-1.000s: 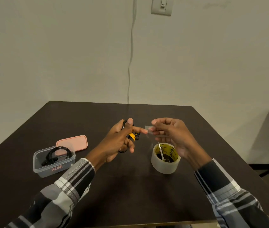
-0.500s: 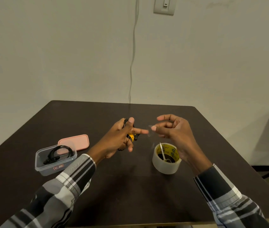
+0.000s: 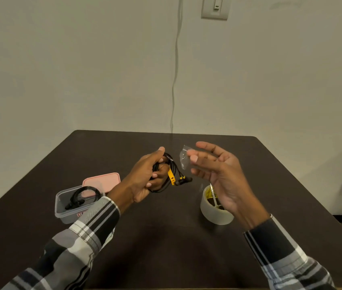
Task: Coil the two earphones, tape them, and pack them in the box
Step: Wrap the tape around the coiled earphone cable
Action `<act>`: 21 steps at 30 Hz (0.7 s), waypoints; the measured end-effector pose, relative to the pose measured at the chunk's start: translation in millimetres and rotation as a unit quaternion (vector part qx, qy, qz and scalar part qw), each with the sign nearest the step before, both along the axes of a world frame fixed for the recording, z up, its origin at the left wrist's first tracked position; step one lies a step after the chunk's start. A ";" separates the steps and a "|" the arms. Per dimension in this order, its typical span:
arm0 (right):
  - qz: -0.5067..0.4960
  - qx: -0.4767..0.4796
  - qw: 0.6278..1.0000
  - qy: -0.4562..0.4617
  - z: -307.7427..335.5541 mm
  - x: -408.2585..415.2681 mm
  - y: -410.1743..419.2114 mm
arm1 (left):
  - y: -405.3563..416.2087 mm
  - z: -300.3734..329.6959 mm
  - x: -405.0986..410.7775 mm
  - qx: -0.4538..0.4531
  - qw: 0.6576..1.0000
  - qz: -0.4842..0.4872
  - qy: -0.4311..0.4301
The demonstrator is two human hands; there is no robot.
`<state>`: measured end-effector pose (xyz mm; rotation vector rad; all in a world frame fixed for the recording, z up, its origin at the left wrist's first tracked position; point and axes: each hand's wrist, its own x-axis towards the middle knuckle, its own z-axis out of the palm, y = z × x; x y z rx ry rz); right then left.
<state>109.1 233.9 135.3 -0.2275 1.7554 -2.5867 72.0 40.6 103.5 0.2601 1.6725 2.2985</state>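
While my left hand (image 3: 145, 176) grips the coiled black-and-yellow earphone (image 3: 171, 176) above the table (image 3: 165, 237), a clear tape strip (image 3: 183, 156) sticks to a fingertip of my open, spread right hand (image 3: 218, 174). Below it sits the tape roll (image 3: 214, 212); the box (image 3: 69, 208) at left holds the other earphone (image 3: 82, 196), beside its pink lid (image 3: 103, 181).

Dark brown table (image 3: 165, 237): clear box (image 3: 69, 214) and pink lid (image 3: 103, 180) at left; tape roll (image 3: 214, 214) at right.
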 end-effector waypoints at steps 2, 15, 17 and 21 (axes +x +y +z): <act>0.003 -0.029 1.000 -0.010 -4.3 -0.6 -6.8 | 1.4 1.0 2.2 0.000 1.000 0.002 0.021; -0.035 -0.051 0.998 0.002 -13.1 1.6 -30.7 | 14.1 6.1 15.5 -0.042 0.994 0.055 0.083; -0.045 -0.045 0.998 0.009 -13.8 -0.1 -31.0 | 15.3 6.8 16.9 -0.041 0.994 0.054 0.087; -0.051 -0.035 0.998 0.019 -14.9 -1.8 -30.6 | 16.2 6.9 17.8 -0.047 0.993 0.055 0.090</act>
